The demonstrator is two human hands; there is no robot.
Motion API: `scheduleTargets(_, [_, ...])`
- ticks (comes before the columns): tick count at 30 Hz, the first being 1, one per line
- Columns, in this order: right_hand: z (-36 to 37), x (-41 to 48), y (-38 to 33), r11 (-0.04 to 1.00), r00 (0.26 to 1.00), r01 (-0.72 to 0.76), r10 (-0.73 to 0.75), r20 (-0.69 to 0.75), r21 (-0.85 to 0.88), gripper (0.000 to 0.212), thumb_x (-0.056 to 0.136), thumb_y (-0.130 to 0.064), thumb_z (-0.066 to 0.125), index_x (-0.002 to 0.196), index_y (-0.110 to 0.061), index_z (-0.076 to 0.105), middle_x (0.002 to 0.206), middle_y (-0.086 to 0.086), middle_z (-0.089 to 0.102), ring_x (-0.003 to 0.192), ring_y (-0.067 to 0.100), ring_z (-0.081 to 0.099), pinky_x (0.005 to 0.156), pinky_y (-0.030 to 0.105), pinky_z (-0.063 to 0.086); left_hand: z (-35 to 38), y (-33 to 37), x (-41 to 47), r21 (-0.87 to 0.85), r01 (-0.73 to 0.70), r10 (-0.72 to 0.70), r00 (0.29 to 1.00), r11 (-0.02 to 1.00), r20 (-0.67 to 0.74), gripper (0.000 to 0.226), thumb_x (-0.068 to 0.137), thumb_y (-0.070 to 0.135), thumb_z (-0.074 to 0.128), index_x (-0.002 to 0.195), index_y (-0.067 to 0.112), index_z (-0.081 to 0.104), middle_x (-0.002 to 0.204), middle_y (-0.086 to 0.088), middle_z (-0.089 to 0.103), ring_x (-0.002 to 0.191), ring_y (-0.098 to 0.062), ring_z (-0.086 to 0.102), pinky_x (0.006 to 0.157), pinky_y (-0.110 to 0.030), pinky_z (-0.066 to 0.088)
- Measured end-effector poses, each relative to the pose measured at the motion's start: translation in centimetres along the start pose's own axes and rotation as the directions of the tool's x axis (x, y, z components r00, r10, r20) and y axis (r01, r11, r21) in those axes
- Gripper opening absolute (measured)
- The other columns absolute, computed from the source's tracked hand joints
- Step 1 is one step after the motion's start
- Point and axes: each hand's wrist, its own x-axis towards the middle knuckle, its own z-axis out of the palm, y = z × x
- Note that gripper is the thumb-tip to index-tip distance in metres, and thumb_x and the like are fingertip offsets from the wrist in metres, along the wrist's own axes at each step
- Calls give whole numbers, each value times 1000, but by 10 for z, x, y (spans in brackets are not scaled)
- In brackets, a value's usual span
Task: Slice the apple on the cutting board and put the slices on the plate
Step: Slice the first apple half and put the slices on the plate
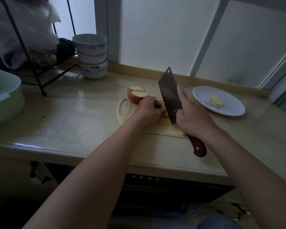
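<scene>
Apple piece (164, 113), red-skinned, lies on the pale yellow plastic cutting board (162, 129), pinned under the curled fingers of the left hand (149, 111). The right hand (194, 120) is clenched round the wooden handle of a broad dark steel cleaver (169, 96), whose edge stands just beside those knuckles; should the piece roll, I'd fear a nick. A cut apple half (136, 95) sits at the board's far end; thin slices (215, 101) lie on the round white plate (229, 109).

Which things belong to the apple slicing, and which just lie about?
Job: red apple half, pale yellow plastic cutting board, dark steel cleaver, round white plate, pale apple slices.
Lying about: stacked white ceramic bowls, light green plastic basin, black wire rack.
</scene>
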Motion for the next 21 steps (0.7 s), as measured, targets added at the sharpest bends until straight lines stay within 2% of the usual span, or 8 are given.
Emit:
scheduleTargets(5, [1, -12, -3, 993, 1000, -4, 7, 29, -114, 91, 100, -10, 43, 161, -45, -14, 82, 13, 65, 61, 28, 69, 59, 46, 63, -1, 1, -2, -14, 3, -3, 1000, 1000, 3, 14, 95, 21, 70, 107, 18, 65, 98, 4, 66, 90, -8, 62, 68, -21, 45])
scheduleTargets(12, [2, -28, 0, 985, 998, -14, 25, 56, -174, 92, 99, -9, 42, 161, -46, -16, 83, 9, 63, 63, 26, 68, 67, 48, 63, 0, 3, -3, -17, -2, 2, 1000, 1000, 1, 14, 96, 18, 69, 109, 15, 66, 99, 3, 66, 91, -7, 62, 69, -20, 46])
scheduleTargets(18, [3, -26, 1, 984, 998, -7, 19, 66, -178, 93, 98, -6, 43, 162, -43, -14, 78, 8, 64, 60, 24, 68, 63, 46, 63, -1, 3, -4, -15, -13, 13, 1000, 1000, 4, 13, 96, 16, 69, 108, 15, 68, 98, 3, 68, 91, -7, 63, 74, -22, 50])
scheduleTargets(21, [2, -18, -1, 990, 995, -22, 35, 93, -141, 91, 99, -6, 43, 163, -44, -11, 88, 6, 62, 61, 23, 70, 48, 33, 58, -1, 4, -4, -5, -11, 11, 1000, 1000, -8, 11, 95, 17, 70, 105, 15, 68, 98, 1, 68, 92, -9, 64, 75, -24, 52])
